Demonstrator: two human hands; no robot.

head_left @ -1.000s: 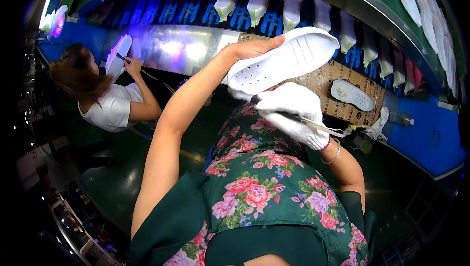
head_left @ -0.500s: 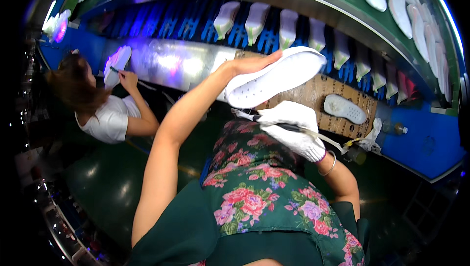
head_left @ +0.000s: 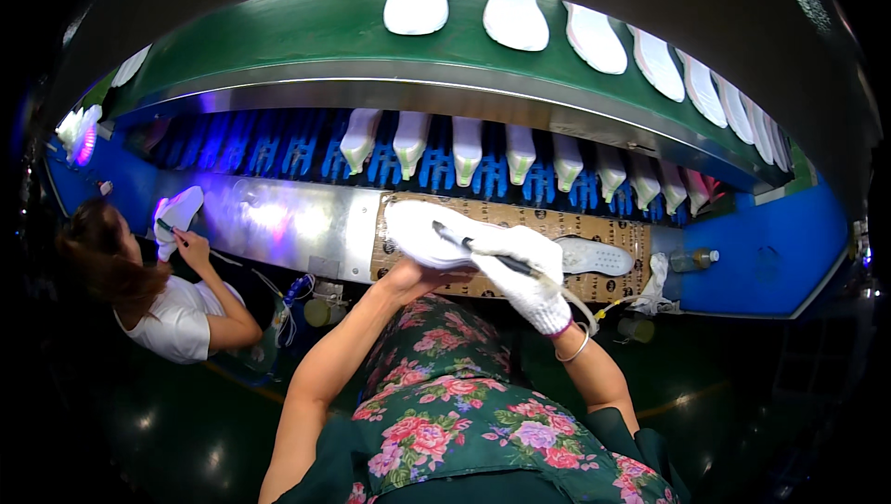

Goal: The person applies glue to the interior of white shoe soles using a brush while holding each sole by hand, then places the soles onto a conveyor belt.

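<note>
A white shoe sole (head_left: 410, 228) is held up over the cardboard by my bare left hand (head_left: 419, 279), whose fingers are closed under its near edge. My right hand (head_left: 525, 267) wears a white knit glove and is closed round a dark-handled brush (head_left: 454, 238). The brush tip lies over the sole; whether it touches cannot be told. A pale tube (head_left: 583, 311) trails from the brush handle past my right wrist. To the right of the glove, another sole (head_left: 603, 259) rests on the cardboard (head_left: 501, 212), partly covered by the glove.
Behind the cardboard, a row of white shoe parts (head_left: 466, 147) hangs from blue holders (head_left: 297, 153). More soles lie on the green shelf (head_left: 278, 35) above. At left, a co-worker (head_left: 176, 304) brushes a sole. A bottle (head_left: 694, 260) and white cloth (head_left: 655, 286) sit at right.
My left hand has lowered the sole toward the cardboard and turned it, so its perforated face no longer shows. The brush in my right hand has come up over the sole. The view has shifted.
</note>
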